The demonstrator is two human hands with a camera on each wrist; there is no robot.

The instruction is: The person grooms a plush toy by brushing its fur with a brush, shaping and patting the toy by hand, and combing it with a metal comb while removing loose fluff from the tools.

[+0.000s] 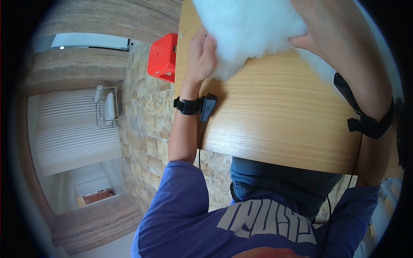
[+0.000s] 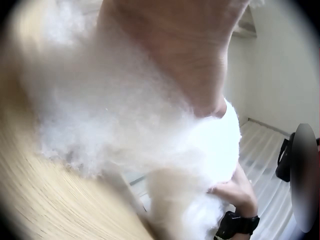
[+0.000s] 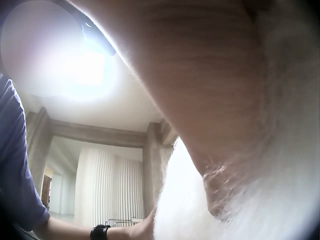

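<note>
White fluff (image 1: 254, 30), tan wood-grained tabletop (image 1: 275, 112), purple shirt (image 1: 178, 189) — grey lettering (image 1: 260, 215), red stool (image 1: 161, 56)

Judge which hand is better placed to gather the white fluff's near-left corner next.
Probably the left hand: in the head view it is beside that corner, while the right hand is at the opposite side of the fluff.

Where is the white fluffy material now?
In the head view, the white fluffy material is at the top, between the left hand and the right hand, over the wooden table.
</note>
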